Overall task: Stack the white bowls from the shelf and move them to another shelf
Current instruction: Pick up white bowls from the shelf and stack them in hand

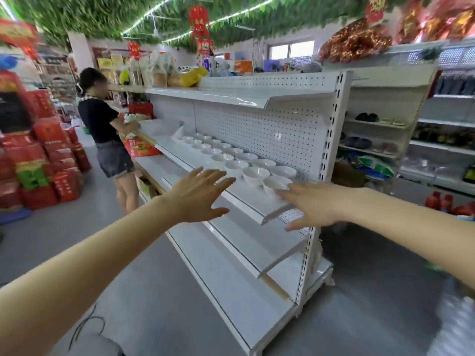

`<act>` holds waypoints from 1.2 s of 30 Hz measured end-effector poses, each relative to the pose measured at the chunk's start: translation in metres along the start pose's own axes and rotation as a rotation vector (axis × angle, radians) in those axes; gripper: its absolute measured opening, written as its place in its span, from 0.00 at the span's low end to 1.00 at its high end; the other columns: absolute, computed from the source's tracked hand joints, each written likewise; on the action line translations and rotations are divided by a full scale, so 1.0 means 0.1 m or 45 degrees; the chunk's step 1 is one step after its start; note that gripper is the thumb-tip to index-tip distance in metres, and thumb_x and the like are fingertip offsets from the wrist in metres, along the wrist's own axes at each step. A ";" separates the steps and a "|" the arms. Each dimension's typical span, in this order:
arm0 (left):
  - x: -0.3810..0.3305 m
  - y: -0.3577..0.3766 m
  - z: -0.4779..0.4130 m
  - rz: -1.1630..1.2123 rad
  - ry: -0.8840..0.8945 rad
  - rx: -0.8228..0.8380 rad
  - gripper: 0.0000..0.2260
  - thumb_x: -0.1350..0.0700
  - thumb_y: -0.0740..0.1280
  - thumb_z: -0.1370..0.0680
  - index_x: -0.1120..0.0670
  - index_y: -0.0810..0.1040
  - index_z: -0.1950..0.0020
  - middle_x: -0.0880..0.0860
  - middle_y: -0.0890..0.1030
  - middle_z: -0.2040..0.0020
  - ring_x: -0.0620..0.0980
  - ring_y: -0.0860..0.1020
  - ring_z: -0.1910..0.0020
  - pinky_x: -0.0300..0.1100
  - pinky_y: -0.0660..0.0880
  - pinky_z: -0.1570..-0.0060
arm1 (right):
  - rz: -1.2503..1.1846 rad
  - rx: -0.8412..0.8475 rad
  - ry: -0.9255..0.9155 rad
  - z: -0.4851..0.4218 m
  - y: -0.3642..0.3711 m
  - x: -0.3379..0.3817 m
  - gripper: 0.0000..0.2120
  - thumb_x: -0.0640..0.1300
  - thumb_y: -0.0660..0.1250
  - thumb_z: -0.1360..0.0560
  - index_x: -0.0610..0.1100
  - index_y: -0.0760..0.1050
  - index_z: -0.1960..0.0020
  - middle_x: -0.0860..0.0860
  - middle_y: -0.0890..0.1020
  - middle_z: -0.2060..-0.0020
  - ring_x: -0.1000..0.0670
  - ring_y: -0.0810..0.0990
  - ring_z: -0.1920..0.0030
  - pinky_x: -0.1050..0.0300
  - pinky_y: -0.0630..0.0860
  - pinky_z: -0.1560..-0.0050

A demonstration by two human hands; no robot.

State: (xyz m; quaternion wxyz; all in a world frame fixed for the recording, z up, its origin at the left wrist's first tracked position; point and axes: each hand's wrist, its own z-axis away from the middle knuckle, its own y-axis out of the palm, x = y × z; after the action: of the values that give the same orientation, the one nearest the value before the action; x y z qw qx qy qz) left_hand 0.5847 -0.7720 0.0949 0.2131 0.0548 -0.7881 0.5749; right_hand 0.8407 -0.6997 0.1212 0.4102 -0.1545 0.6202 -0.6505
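Shop aisle, white pegboard rack. Print on the red boxes (43,155) is too blurred to read. White bowls (232,164) sit rims up in two rows on the middle shelf (246,199), with the rows' long axis running along the shelf's length beside the pegboard. Left hand (198,196) hovers at the shelf's front edge, fingers spread, holding nothing. Right hand (313,206) has its fingers straight, tips at the nearest bowl (276,183), but blur hides whether they touch. Person in a black top (100,119) stands further down the aisle.

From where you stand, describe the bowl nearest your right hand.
On the white pegboard rack, the second shelf down holds two rows of bowls. It is the front row's last bowl at the right end, by the right hand.
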 end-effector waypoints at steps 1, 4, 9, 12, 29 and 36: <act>0.17 0.06 -0.15 0.001 0.007 -0.010 0.35 0.37 0.58 0.22 0.51 0.51 0.21 0.55 0.58 0.22 0.54 0.58 0.23 0.51 0.51 0.25 | 0.007 -0.034 -0.002 -0.27 -0.08 -0.04 0.44 0.69 0.59 0.27 0.52 0.41 0.22 0.49 0.50 0.22 0.44 0.55 0.24 0.46 0.58 0.27; 0.65 0.26 -0.54 -0.032 0.061 -0.035 0.34 0.38 0.59 0.21 0.52 0.51 0.21 0.57 0.58 0.22 0.55 0.58 0.23 0.51 0.50 0.25 | 0.026 -0.129 -0.020 -1.07 -0.33 -0.18 0.44 0.69 0.59 0.27 0.52 0.43 0.22 0.49 0.52 0.22 0.44 0.56 0.24 0.46 0.59 0.27; 1.58 0.79 -0.86 -0.133 0.114 -0.084 0.35 0.37 0.65 0.26 0.54 0.64 0.24 0.59 0.72 0.30 0.56 0.72 0.31 0.53 0.65 0.31 | 0.087 -0.051 -0.078 -2.32 -0.61 -0.18 0.43 0.68 0.59 0.26 0.51 0.42 0.22 0.48 0.53 0.22 0.44 0.56 0.24 0.47 0.60 0.29; 2.21 1.24 -1.01 -0.094 0.073 -0.087 0.34 0.37 0.65 0.27 0.54 0.67 0.26 0.58 0.75 0.32 0.55 0.75 0.34 0.53 0.69 0.34 | 0.042 -0.013 -0.119 -3.08 -0.70 -0.08 0.42 0.67 0.59 0.26 0.51 0.44 0.22 0.48 0.55 0.23 0.43 0.57 0.25 0.46 0.62 0.29; 4.61 3.23 -2.91 0.154 0.407 -0.177 0.32 0.36 0.57 0.25 0.57 0.71 0.30 0.60 0.76 0.34 0.59 0.77 0.37 0.58 0.73 0.39 | -0.221 0.302 0.356 -5.30 -0.56 -0.46 0.39 0.65 0.63 0.27 0.55 0.50 0.23 0.52 0.58 0.24 0.45 0.61 0.26 0.49 0.64 0.30; 4.58 3.82 -3.47 0.215 0.576 -0.236 0.33 0.39 0.71 0.28 0.58 0.72 0.30 0.60 0.76 0.34 0.59 0.78 0.39 0.56 0.73 0.39 | -0.187 0.432 0.468 -5.60 -0.34 -0.77 0.40 0.67 0.61 0.28 0.55 0.50 0.23 0.49 0.62 0.28 0.45 0.67 0.31 0.47 0.70 0.36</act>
State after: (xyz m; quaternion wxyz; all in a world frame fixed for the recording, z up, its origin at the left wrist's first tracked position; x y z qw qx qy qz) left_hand 0.1392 -0.2490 0.0265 0.3392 -0.1610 -0.7714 0.5138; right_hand 0.4788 -0.2665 0.0740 0.2623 -0.0074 0.5536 -0.7904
